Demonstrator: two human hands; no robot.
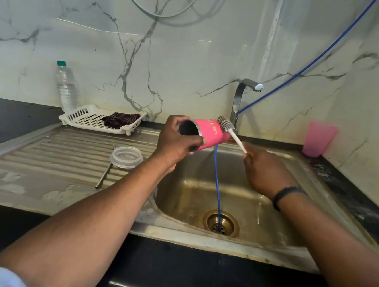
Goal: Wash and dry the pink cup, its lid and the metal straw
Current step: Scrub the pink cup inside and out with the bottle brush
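My left hand (177, 138) grips the pink cup (210, 132) near its open rim and holds it sideways over the sink, mouth toward me. My right hand (264, 169) holds the white handle of a bottle brush (226, 125), whose bristle head lies against the cup's base end. The clear lid (127, 157) sits on the ribbed drainboard to the left. The metal straw (103, 176) lies on the drainboard, partly under the lid.
The steel sink (292, 222) has a drain at its bottom, into which a blue hose (217, 183) runs. A tap (240, 102) stands behind. A white rack (89, 119) with a dark cloth, a water bottle (66, 86) and a translucent pink tumbler (318, 139) stand on the counter.
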